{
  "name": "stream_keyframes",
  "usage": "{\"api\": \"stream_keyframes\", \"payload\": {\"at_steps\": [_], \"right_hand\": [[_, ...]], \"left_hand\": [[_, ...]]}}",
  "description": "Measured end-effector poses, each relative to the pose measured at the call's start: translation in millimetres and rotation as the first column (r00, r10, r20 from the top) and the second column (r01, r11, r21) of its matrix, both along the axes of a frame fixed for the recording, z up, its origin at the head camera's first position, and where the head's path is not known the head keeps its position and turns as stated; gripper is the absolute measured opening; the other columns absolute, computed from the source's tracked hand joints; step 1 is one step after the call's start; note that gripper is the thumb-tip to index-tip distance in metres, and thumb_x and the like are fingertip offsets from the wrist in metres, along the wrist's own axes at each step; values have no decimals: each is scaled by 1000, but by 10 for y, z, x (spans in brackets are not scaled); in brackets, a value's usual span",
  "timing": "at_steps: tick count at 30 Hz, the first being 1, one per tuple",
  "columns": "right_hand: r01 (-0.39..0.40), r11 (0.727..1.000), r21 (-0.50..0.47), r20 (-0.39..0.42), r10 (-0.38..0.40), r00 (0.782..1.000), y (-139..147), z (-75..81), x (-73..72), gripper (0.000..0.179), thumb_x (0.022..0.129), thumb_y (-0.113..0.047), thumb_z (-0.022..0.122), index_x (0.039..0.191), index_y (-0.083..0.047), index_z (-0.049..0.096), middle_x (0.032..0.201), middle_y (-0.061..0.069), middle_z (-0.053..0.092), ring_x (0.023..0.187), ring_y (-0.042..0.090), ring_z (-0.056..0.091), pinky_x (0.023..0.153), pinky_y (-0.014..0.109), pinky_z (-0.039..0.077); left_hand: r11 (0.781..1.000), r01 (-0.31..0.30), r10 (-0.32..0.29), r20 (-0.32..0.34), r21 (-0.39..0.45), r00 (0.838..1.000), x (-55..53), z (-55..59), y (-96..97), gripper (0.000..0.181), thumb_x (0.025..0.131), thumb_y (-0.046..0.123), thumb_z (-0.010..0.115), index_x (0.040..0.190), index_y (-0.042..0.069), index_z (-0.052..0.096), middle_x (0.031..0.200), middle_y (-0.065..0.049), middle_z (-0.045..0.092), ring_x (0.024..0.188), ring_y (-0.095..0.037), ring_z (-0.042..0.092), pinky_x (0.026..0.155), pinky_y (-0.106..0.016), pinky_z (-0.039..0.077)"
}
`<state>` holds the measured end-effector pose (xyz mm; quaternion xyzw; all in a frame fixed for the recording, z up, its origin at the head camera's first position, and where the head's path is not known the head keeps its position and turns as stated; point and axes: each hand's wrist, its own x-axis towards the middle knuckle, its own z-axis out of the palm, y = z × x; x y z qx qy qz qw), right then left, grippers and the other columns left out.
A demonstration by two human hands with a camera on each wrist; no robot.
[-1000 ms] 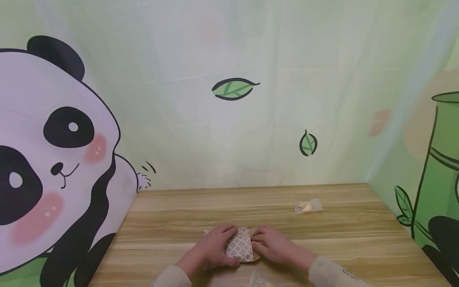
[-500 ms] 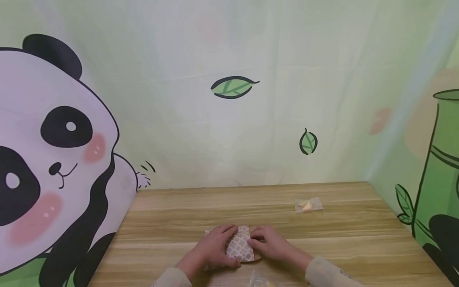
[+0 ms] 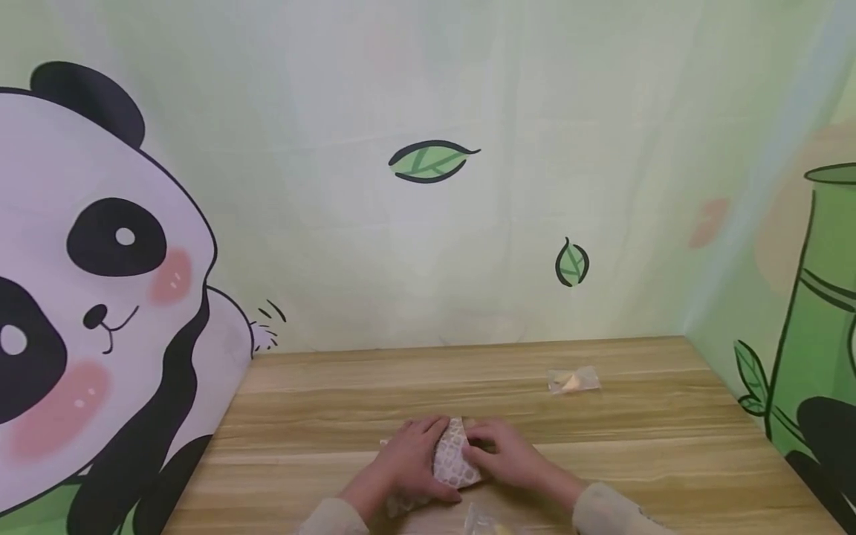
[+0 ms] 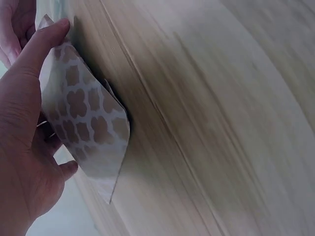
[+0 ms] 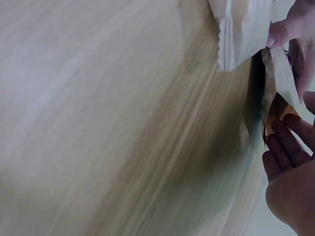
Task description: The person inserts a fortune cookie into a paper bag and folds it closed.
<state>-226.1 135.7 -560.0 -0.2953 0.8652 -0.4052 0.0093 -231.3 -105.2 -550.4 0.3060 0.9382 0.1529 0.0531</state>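
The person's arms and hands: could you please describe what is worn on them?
The left hand and right hand are bare, with no gloves. Both arms wear loose-looking, pale cream sleeves: the left sleeve looks plain in the visible part, while the right sleeve has a small dark marking, too blurred to read.

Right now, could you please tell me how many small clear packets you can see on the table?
2: one packet toward the back right of the table, the other packet at the bottom of the head view, partly cut off. More may be hidden.
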Motion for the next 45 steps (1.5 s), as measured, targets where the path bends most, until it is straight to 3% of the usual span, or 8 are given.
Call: {"api": "stream_keyframes", "payload": {"at_steps": [8, 15, 19, 24, 28, 37, 40, 45], "right_hand": [[-8, 1000, -7, 16, 8, 1000, 52, -8, 33, 30, 106, -28, 68, 126, -7, 77, 124, 8, 76, 119, 30, 69, 107, 50, 54], [-36, 999, 22, 15, 36, 999, 101, 18, 65, 35, 107, -28, 65, 133, -7, 74, 129, 9, 75, 123, 31, 68, 108, 51, 54], [-96, 989, 116, -53, 102, 993, 166, 20, 84, 38, 107, -23, 63, 139, -4, 70, 135, 12, 72, 127, 33, 67, 109, 51, 54], [-136, 942, 307, -153, 190, 970, 228, 21, 100, 41, 111, -26, 57, 143, -3, 67, 148, 17, 64, 139, 37, 59, 116, 56, 47], [-141, 918, 370, -184, 221, 958, 234, 21, 109, 43, 112, -31, 54, 144, -5, 67, 151, 15, 62, 141, 34, 57, 119, 60, 42], [-114, 923, 368, -169, 187, 968, 299, 99, 189, 49, 111, -38, 57, 145, -3, 65, 151, 13, 62, 142, 34, 57, 120, 58, 41], [-100, 930, 354, -138, 157, 978, 343, 185, 278, 54, 110, -41, 58, 147, -2, 63, 154, 15, 59, 143, 42, 54, 119, 61, 41], [-94, 933, 346, -110, 140, 984, 399, 302, 456, 63, 108, -45, 61, 153, -2, 56, 156, 16, 56, 142, 40, 54, 115, 59, 46]], "left_hand": [[997, -34, 36, 29, -63, 999, 39, 43, 178, 121, 68, 65, 91, 159, 1, 43, 160, -14, 50, 149, -31, 46, 126, -56, 34], [999, -42, 42, -2, -21, 999, 48, -1, 188, 113, 69, 61, 94, 156, 3, 48, 154, -12, 56, 144, -29, 51, 125, -52, 36], [999, -20, 21, -11, 37, 1000, 28, -25, 144, 107, 69, 56, 95, 152, 6, 52, 149, -10, 60, 140, -29, 55, 123, -50, 39], [995, -2, 0, 19, 102, 1000, -13, -39, 107, 100, 70, 51, 95, 150, 8, 54, 147, -9, 61, 139, -30, 55, 121, -50, 42], [993, 25, -25, 4, 113, 1000, -34, -47, 83, 98, 70, 50, 95, 150, 9, 56, 147, -7, 61, 140, -28, 55, 123, -50, 40], [992, 52, -50, -24, 116, 998, -68, -61, 51, 96, 71, 51, 96, 149, 11, 57, 146, -4, 64, 138, -26, 57, 126, -55, 33], [992, 45, -43, -18, 116, 999, -82, -47, 43, 97, 71, 52, 96, 151, 12, 56, 148, -3, 63, 139, -27, 56, 127, -56, 31], [992, 41, -38, -22, 123, 999, -97, -30, 29, 97, 72, 52, 96, 151, 12, 56, 149, -4, 62, 140, -27, 55, 128, -56, 31]]}}
